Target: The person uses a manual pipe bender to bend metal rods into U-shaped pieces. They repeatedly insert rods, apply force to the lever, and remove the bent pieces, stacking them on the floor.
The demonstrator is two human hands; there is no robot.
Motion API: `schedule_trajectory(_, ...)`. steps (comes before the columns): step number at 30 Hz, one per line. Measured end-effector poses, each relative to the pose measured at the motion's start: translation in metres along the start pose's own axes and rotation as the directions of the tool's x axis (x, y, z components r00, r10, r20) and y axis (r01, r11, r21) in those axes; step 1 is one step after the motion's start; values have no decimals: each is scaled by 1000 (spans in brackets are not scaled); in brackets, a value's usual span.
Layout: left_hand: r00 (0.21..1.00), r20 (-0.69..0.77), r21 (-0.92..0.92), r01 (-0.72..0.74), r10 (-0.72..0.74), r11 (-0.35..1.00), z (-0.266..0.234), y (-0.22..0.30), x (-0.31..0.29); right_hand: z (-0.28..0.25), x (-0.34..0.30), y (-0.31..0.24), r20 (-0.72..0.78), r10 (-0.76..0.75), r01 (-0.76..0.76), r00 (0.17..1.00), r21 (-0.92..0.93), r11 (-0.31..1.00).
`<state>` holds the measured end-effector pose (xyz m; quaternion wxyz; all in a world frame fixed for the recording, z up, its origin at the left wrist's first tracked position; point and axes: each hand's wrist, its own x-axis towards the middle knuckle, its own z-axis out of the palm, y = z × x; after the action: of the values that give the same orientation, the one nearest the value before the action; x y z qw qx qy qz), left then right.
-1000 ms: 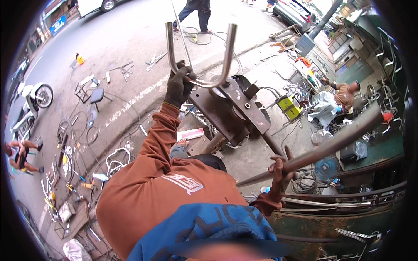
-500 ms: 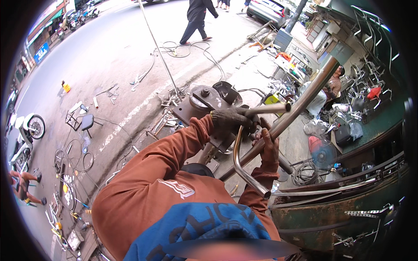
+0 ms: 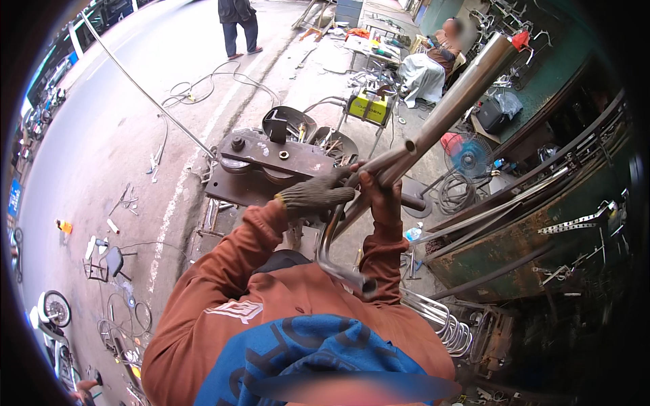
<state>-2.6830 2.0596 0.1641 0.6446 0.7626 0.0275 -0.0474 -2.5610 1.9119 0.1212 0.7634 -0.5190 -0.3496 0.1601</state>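
Bent metal tube (image 3: 326, 243) at one o'clock of the person's chest (twelve being straight ahead), in front of the torso. One open end points towards two; the other sits low by the sweatshirt, pointing towards four.

Left hand (image 3: 319, 195), in a grey knit glove, reaches in from the tube's nine o'clock side. Fingers touch it, but their tips are hidden; cannot tell whether they grip.

Right hand (image 3: 382, 196), bare, has its fingers wrapped round a thick pipe (image 3: 457, 100), which slants up towards one o'clock. Tube lies just beside or against that pipe; I can't tell which.

Brown steel bender (image 3: 306, 161) at twelve, near the glove. Dark pan of tools (image 3: 292, 116) beyond it. Yellow-green box (image 3: 370, 108) between twelve and one, blue fan (image 3: 468, 157) at two. Seated person (image 3: 441, 55) at one.
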Motion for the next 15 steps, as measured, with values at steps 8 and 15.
schedule_trajectory(8,841,-306,96,-439,446,893,30,0,-74,-10,14,-6,-372,-59,-141,926,-486,862)
schedule_trajectory(15,586,-810,-425,-622,31,657,2,-62,-72,-4,2,-14,-283,-1,-138,959,-469,872)
